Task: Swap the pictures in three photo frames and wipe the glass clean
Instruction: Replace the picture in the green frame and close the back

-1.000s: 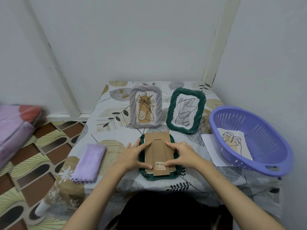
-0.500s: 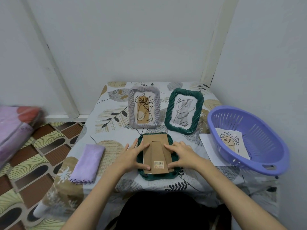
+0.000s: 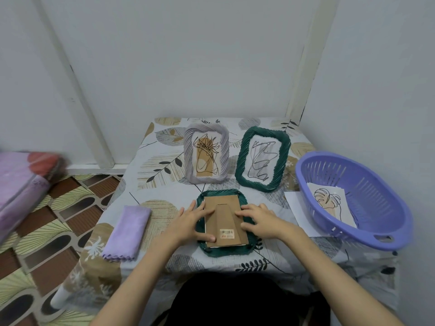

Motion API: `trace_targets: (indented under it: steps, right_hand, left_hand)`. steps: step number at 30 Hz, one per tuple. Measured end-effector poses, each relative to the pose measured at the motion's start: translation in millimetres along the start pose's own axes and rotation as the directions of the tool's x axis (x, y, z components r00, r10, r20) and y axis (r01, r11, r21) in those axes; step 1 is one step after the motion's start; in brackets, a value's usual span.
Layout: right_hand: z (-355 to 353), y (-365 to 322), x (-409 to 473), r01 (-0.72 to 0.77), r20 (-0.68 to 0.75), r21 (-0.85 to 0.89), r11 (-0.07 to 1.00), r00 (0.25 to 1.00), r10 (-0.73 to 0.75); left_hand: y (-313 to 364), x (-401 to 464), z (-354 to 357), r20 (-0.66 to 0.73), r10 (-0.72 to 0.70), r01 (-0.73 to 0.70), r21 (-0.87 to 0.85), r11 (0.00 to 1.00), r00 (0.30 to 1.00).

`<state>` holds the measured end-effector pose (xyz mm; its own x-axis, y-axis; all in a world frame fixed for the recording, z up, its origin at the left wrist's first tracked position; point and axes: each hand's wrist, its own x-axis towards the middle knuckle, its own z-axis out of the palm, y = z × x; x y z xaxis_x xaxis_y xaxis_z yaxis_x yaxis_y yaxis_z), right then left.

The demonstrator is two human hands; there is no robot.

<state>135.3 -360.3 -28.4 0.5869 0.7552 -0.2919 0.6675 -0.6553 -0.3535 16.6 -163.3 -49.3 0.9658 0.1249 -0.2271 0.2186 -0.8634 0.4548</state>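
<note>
Head view: face-down green frame (image 3: pixel 223 251) lies lengthwise between both hands, left hand (image 3: pixel 188 223) and right hand (image 3: pixel 260 220) pressing flat-fingered on its cardboard back (image 3: pixel 224 222), holding nothing.

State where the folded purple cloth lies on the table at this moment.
In the head view, the purple cloth lies flat near the table's front left edge, untouched, left of the left hand and the face-down green frame.

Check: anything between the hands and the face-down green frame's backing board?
Nothing visible. Left hand and right hand already rest on the cardboard backing of the face-down green frame. The purple cloth and purple basket lie off to either side.
</note>
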Motion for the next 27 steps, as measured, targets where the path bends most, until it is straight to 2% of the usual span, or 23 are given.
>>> trace_targets:
  steps: [8,11,13,17,21,24,27]
  right_hand:
    - [10,-9,-2,-0.022,-0.108,-0.016,1.0,0.994,0.02]
    - [11,-10,-2,-0.022,-0.108,-0.042,0.999,0.994,0.018]
    - [12,-11,-1,-0.026,-0.115,-0.069,0.997,0.993,0.018]
    - [14,-10,-1,-0.021,-0.14,-0.098,0.995,0.99,0.007]
    - [7,-1,7,-0.017,-0.141,0.023,1.0,0.99,0.02]
    - [-3,5,28,-0.077,-0.292,0.138,0.987,0.949,0.114]
    - [-5,4,48,-0.161,-0.316,0.082,0.983,0.932,0.179]
  left_hand:
    - [-3,3,-1,0.068,-0.003,0.015,-0.178,0.984,0.998]
    - [-3,7,-3,-0.035,-0.025,0.016,-0.238,0.971,0.999]
    - [2,8,-2,-0.104,-0.033,0.016,-0.165,0.986,0.994]
    - [10,9,3,-0.036,-0.004,0.004,-0.004,1.0,0.999]
    - [8,12,5,-0.07,-0.001,0.001,0.001,1.0,0.998]
    - [7,12,6,-0.083,0.003,-0.001,0.022,1.0,0.997]
    - [6,12,7,-0.076,-0.003,0.004,0.015,1.0,0.997]
